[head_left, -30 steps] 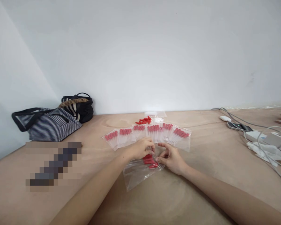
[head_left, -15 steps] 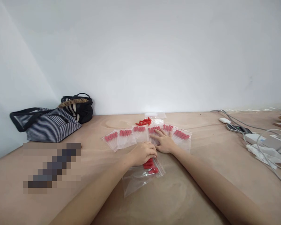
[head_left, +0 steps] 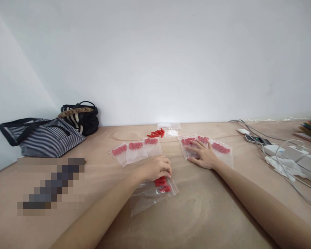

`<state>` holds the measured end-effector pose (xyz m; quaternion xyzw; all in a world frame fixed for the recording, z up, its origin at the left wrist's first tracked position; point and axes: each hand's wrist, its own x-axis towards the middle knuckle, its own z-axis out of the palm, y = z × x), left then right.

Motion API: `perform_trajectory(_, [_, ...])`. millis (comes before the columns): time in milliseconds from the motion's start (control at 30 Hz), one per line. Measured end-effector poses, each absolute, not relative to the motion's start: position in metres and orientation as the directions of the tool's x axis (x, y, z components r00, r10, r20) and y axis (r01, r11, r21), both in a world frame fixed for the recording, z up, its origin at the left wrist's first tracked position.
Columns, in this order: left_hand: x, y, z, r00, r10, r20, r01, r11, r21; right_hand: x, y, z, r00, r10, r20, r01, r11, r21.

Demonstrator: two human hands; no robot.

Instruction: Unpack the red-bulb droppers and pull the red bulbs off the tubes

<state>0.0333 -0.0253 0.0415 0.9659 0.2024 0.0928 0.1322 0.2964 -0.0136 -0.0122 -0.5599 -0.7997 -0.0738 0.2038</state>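
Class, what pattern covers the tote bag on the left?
The tote bag has dark and pale stripes (head view).

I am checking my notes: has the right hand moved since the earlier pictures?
Yes, the right hand moved rightward, away from the loose pile of small, bright-red, narrow pieces.

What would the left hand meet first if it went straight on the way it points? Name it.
The left hand would probably first meet the leftmost red-filled zip-lock bag beside the right hand; bare tabletop seems to lie between, but one view leaves height unclear.
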Motion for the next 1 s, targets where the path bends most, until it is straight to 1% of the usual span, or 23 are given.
perform_trajectory(67, [0.033,-0.026,0.042,0.904,0.412,0.112,0.375,-0.891,0.256,0.287,-0.022,-0.007,-0.281,0.822,0.495,0.910,0.393,-0.136])
perform_trajectory(133, [0.033,-0.026,0.040,0.906,0.404,0.127,0.377,-0.905,0.196,0.270,-0.035,0.000,-0.244,0.827,0.507,0.879,0.410,-0.245])
perform_trajectory(233, [0.033,-0.027,0.036,0.899,0.394,0.191,0.375,-0.918,0.130,0.241,-0.056,0.006,-0.326,0.879,0.347,0.779,0.458,-0.429])
perform_trajectory(333, [0.033,-0.028,0.032,0.891,0.375,0.256,0.356,-0.927,0.118,0.222,-0.069,0.007,-0.392,0.890,0.232,0.708,0.453,-0.541])
perform_trajectory(433, [0.033,-0.027,0.029,0.880,0.354,0.316,0.335,-0.935,0.116,0.215,-0.072,0.004,-0.410,0.899,0.156,0.660,0.411,-0.629])
perform_trajectory(533, [0.033,-0.027,0.027,0.868,0.333,0.368,0.315,-0.943,0.109,0.213,-0.070,0.000,-0.401,0.910,0.109,0.630,0.360,-0.688])
perform_trajectory(633, [0.032,-0.026,0.024,0.863,0.312,0.396,0.293,-0.950,0.112,0.211,-0.067,-0.005,-0.358,0.932,0.055,0.591,0.272,-0.759])
perform_trajectory(767, [0.030,-0.024,0.019,0.828,0.316,0.463,0.296,-0.948,0.119,0.211,-0.064,-0.009,-0.328,0.945,-0.011,0.524,0.172,-0.834])
perform_trajectory(833, [0.030,-0.023,0.017,0.811,0.323,0.488,0.304,-0.945,0.120,0.210,-0.063,-0.009,-0.304,0.953,-0.020,0.529,0.151,-0.835])
perform_trajectory(933, [0.029,-0.023,0.016,0.793,0.330,0.512,0.310,-0.942,0.127,0.209,-0.063,-0.007,-0.250,0.968,-0.022,0.579,0.132,-0.804])
perform_trajectory(1000, [0.030,-0.023,0.017,0.785,0.331,0.524,0.308,-0.942,0.134,0.208,-0.063,-0.004,-0.243,0.970,-0.022,0.597,0.132,-0.792])
